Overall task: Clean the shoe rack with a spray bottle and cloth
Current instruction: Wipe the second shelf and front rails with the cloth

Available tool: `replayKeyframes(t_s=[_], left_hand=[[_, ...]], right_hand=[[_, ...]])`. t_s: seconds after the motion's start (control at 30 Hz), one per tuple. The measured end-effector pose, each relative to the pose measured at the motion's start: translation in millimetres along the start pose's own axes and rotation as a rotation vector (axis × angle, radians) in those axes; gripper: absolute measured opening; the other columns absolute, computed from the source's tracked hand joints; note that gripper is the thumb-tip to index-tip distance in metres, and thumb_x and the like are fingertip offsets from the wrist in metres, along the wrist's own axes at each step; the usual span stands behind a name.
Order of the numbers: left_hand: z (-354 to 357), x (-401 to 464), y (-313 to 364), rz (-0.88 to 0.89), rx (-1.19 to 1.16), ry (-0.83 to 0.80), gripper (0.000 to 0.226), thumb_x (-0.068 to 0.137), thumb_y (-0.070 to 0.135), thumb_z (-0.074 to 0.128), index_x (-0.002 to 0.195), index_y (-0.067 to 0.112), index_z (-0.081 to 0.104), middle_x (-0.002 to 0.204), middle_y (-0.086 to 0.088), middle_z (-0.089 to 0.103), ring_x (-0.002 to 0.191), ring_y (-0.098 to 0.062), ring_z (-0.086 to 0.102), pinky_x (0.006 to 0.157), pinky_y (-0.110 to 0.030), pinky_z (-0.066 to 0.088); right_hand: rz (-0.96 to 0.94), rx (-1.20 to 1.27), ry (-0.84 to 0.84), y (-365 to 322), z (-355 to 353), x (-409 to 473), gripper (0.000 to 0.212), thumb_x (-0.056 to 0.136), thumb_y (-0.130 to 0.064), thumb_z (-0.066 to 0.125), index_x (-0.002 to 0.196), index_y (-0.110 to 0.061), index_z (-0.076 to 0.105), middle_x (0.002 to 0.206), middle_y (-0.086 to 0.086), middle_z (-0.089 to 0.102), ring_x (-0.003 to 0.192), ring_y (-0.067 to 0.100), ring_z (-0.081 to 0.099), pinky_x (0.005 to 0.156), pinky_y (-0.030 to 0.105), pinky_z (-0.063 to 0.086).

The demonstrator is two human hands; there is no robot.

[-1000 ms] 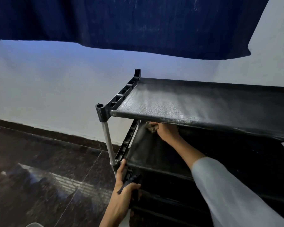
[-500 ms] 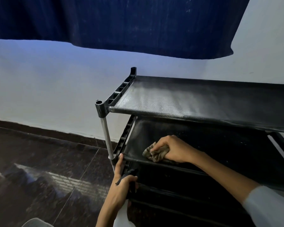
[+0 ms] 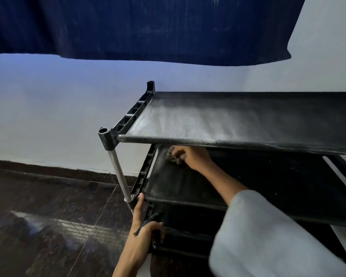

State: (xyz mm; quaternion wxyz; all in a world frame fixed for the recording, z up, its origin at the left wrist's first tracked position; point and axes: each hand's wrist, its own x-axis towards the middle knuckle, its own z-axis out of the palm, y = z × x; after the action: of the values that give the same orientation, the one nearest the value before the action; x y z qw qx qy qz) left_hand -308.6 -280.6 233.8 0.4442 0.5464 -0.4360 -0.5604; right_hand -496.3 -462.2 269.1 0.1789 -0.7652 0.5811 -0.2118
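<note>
Since half a second ago the right hand (image 3: 194, 157) has slid the cloth (image 3: 175, 156) from the front edge of the second shelf (image 3: 180, 182) to its back left corner, under the top shelf (image 3: 218, 120), while the left hand (image 3: 146, 226) has kept its place.

Farthest left, a dark tiled floor (image 3: 48, 216) meets a pale wall (image 3: 58, 116), with dark blue fabric (image 3: 138, 27) hanging overhead. Next comes the shoe rack (image 3: 116, 164) with its silver front post. The left hand is low beside that post, fingers curled round the dark trigger head of the spray bottle (image 3: 151, 218), index finger stretched up to touch the corner joint of the second shelf (most of the bottle is hidden behind the hand). Further right, the right hand has its fingers bunched on the crumpled cloth, pressing it to the shelf fabric; the sleeve (image 3: 268, 236) fills the lower right.

The step in hand looks like wiping the second shelf. To do it well, the person should keep the cloth flat and pressed, work in overlapping strokes from the back corner toward the front edge, reach into the seam beside the side rail, and steady the rack with the left hand so that the light frame does not shift.
</note>
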Motion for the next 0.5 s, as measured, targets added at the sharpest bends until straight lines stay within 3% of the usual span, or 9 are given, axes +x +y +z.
replayKeyframes(t_s=[0.17, 0.27, 0.37, 0.43, 0.5], left_hand=[[-4, -1, -1, -0.077, 0.012, -0.007, 0.085, 0.086, -0.009, 0.049, 0.142, 0.051, 0.027, 0.112, -0.023, 0.062, 0.065, -0.027, 0.060, 0.053, -0.025, 0.052], [-3, -4, 5, -0.072, 0.014, -0.032, 0.088, 0.086, -0.008, 0.048, 0.141, 0.055, 0.023, 0.126, -0.034, 0.053, 0.062, -0.029, 0.060, 0.051, -0.028, 0.051], [-6, -2, 4, -0.067, 0.018, -0.020, 0.088, 0.086, -0.005, 0.050, 0.140, 0.058, 0.023, 0.123, -0.026, 0.060, 0.074, -0.028, 0.067, 0.057, -0.029, 0.054], [-9, 2, 0, -0.070, 0.042, -0.032, 0.087, 0.086, -0.004, 0.050, 0.137, 0.061, 0.022, 0.123, -0.018, 0.063, 0.091, -0.030, 0.067, 0.063, -0.028, 0.054], [-10, 1, 1, -0.058, 0.033, -0.044, 0.086, 0.087, -0.009, 0.046, 0.141, 0.054, 0.021, 0.094, -0.016, 0.073, 0.080, -0.032, 0.066, 0.057, -0.026, 0.055]], right_hand=[[0.199, -0.050, 0.097, 77, -56, -52, 0.043, 0.081, 0.003, 0.056, 0.109, -0.027, 0.069, 0.105, -0.005, 0.068, 0.101, 0.013, 0.063, 0.094, 0.036, 0.049], [0.293, -0.061, 0.217, 82, -62, -61, 0.038, 0.080, 0.007, 0.056, 0.107, -0.017, 0.070, 0.107, 0.001, 0.071, 0.103, 0.017, 0.065, 0.092, 0.030, 0.050], [0.326, -0.053, 0.294, 53, -44, -46, 0.032, 0.082, -0.002, 0.056, 0.106, -0.016, 0.072, 0.111, 0.003, 0.070, 0.102, 0.016, 0.065, 0.086, 0.023, 0.050], [0.232, 0.056, 0.216, 20, -22, -32, 0.031, 0.080, 0.007, 0.055, 0.101, -0.006, 0.072, 0.104, 0.007, 0.071, 0.083, 0.000, 0.066, 0.067, 0.007, 0.048], [0.132, 0.101, 0.158, -14, 2, -17, 0.030, 0.077, 0.007, 0.057, 0.100, -0.004, 0.073, 0.096, 0.012, 0.073, 0.082, 0.006, 0.070, 0.063, 0.007, 0.048]])
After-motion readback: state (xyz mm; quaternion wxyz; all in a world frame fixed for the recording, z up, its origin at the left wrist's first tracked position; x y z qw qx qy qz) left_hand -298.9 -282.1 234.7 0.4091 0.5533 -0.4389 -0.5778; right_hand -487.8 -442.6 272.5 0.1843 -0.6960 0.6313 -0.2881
